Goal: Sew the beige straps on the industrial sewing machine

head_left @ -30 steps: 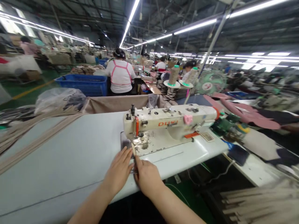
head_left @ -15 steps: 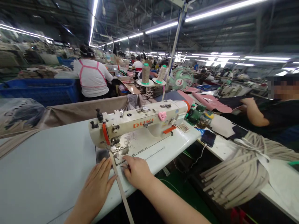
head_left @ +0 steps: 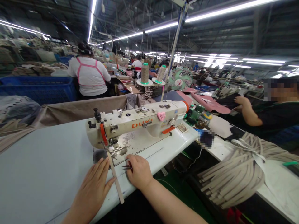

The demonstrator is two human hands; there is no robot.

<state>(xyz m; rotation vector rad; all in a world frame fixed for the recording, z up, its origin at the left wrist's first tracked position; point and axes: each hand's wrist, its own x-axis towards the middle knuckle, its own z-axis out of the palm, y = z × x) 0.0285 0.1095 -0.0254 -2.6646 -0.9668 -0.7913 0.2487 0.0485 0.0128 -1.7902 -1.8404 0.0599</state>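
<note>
The white table (head_left: 46,155) is stretching wide toward the frame's left, and at lower centre the left hand (head_left: 93,184) is resting flat, fingers spread, against the beige strip (head_left: 115,178) reaching the front edge, while the right hand (head_left: 139,171) is clenching snips (head_left: 127,167).

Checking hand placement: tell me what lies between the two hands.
Head view: a beige strap lies between the left hand and the right hand, which holds snips.
</note>
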